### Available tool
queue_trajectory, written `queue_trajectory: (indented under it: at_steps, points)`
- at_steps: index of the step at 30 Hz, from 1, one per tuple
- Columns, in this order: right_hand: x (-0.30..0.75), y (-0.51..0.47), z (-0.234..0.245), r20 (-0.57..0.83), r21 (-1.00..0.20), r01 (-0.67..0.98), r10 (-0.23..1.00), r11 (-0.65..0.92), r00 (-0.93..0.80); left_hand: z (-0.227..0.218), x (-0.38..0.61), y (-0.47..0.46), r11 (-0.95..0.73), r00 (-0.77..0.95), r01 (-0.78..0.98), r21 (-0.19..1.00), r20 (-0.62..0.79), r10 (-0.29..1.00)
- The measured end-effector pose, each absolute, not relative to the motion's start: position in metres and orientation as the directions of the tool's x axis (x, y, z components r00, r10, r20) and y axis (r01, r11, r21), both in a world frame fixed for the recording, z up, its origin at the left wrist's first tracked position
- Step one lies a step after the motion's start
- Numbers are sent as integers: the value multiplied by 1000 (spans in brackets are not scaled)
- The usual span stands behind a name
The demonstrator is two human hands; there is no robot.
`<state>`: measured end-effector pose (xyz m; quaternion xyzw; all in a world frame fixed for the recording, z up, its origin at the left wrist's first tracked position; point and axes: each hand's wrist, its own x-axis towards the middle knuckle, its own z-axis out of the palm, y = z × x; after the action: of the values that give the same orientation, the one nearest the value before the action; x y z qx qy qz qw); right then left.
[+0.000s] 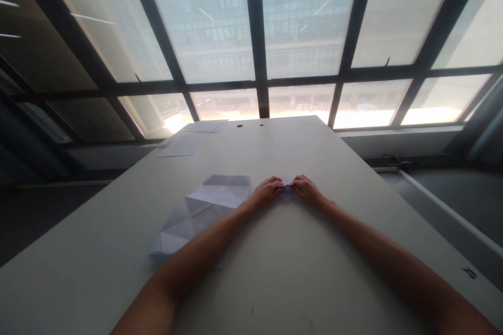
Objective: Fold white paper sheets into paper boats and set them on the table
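Both my hands meet over the middle of a white table, at a small folded piece of white paper (287,194). My left hand (268,191) pinches its left side, and my right hand (307,190) pinches the right side. The fingers cover both edges of the paper, so its full shape is hidden. To the left lies a larger creased sheet of paper (212,204), opened out with fold lines across it. My left forearm passes over part of that sheet.
Flat sheets of paper (178,146) lie at the table's far left. A dark round spot (239,126) shows near the far edge of the white table (291,272). A small black mark or object (469,272) is at the right edge. Tall windows (302,26) stand beyond.
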<state>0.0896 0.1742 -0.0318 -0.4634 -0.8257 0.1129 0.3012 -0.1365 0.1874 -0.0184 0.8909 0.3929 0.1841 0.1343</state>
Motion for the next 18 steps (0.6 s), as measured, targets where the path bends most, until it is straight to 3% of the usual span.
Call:
queue_trajectory:
  at_steps: [13, 18]
  points:
    - [90, 177, -33, 379, -594, 726, 916, 347, -128, -23, -135, 194, -561, 455, 659, 501, 329, 828]
    - [91, 177, -34, 362, -551, 790, 930, 269, -65, -19, -136, 193, -510, 395, 746, 429, 332, 857]
